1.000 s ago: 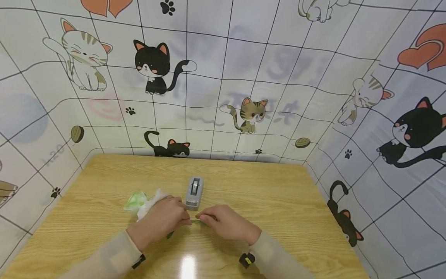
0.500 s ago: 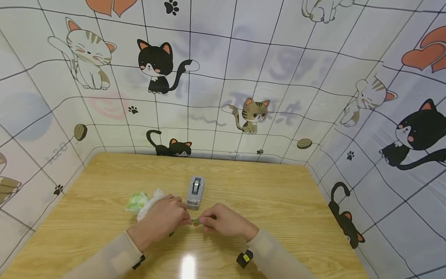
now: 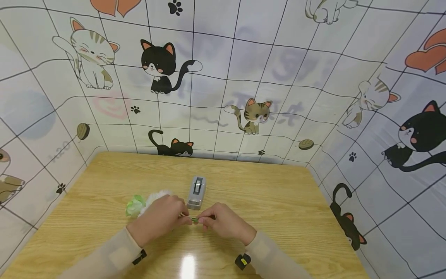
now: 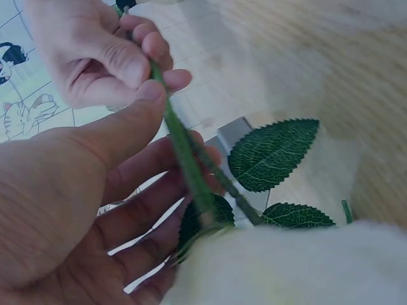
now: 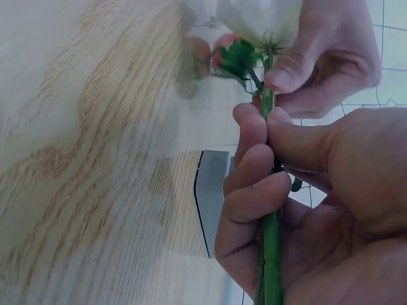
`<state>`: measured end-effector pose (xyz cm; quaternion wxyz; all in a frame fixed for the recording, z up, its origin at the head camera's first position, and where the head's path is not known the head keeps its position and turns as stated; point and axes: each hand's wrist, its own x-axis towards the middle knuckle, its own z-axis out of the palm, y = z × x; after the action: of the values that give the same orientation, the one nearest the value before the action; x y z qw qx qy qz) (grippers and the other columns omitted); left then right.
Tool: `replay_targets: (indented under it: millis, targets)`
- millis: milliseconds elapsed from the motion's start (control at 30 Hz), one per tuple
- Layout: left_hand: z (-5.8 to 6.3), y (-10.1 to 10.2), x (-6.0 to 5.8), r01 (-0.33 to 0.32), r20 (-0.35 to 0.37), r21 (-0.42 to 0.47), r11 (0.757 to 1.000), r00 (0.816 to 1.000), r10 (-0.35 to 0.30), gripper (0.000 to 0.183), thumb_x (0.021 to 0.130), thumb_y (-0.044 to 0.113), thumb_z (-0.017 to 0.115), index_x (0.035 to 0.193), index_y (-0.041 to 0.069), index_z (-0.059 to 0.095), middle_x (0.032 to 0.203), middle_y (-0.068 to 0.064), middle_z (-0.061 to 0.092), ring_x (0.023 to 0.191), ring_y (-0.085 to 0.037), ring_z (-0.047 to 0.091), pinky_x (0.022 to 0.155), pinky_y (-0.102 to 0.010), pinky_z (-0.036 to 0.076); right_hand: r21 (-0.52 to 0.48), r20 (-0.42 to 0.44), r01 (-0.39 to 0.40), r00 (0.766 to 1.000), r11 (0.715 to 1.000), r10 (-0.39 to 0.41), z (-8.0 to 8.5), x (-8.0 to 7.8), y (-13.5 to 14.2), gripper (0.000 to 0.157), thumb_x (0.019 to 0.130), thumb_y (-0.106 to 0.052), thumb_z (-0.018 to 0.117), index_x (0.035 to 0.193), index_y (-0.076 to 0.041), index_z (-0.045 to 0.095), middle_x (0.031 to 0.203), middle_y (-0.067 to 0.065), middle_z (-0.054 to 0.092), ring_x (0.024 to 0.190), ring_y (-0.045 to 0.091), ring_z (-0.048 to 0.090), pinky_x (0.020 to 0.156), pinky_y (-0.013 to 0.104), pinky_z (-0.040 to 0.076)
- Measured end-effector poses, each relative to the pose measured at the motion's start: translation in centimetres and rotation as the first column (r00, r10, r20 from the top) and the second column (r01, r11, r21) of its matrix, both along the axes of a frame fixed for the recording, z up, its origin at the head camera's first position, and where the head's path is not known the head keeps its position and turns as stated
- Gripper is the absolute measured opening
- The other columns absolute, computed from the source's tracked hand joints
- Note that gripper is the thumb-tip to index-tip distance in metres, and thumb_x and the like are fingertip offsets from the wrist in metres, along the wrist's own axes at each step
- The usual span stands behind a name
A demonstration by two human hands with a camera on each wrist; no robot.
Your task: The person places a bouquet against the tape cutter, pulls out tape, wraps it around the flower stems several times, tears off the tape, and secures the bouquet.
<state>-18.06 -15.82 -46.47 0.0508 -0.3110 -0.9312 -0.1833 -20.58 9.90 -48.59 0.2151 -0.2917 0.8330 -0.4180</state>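
My left hand (image 3: 158, 217) pinches the green stems (image 4: 183, 149) of artificial flowers between thumb and fingers, below the blooms. Close beside it, my right hand (image 3: 226, 221) grips the same stems, its fingers curled round them in the right wrist view. A pale green bloom (image 3: 135, 205) and a white bloom (image 3: 152, 200) show left of my left hand, which partly hides the white one. Serrated dark green leaves (image 4: 273, 155) stick out beside the stems in the left wrist view. Just beyond the hands stands a grey tape dispenser (image 3: 196, 193).
The wooden table (image 3: 271, 193) backs onto a white curtain (image 3: 209, 69) printed with cats and grid lines, which also runs along both sides. Black wrist straps (image 3: 242, 261) with small devices sit at the sleeves.
My right hand has moved slightly left, closer to my left hand along the stems. A leaf that showed under my left hand is now hidden. The head view has shifted a little.
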Motion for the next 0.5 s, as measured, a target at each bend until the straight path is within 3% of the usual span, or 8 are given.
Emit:
replay_targets:
  millis: [300,500]
  targets:
    - [1.2,0.1,-1.1,-0.150,0.123,-0.004,0.989,0.981,0.149,0.022,0.104,0.035,0.089,0.089,0.019,0.090,0.085,0.007,0.081,0.067,-0.003,0.055,0.058,-0.023,0.048,0.025,-0.084,0.051,0.995,0.998,-0.048,0.2,0.5,-0.4,0.019,0.113,-0.013,0.077,0.123,-0.004,0.091,0.113,0.014,0.090,0.082,-0.001,0.067,0.071,0.018,0.055]
    - [1.4,-0.1,-1.5,-0.114,0.246,0.019,0.993,0.963,0.106,0.021,0.100,0.038,0.093,0.088,0.022,0.090,0.086,0.011,0.083,0.070,-0.003,0.059,0.063,-0.024,0.052,0.025,-0.125,0.085,0.989,0.996,-0.081,-0.2,0.7,-0.8,0.018,0.111,-0.016,0.080,0.123,-0.009,0.091,0.115,0.009,0.090,0.079,-0.002,0.062,0.070,0.018,0.053]
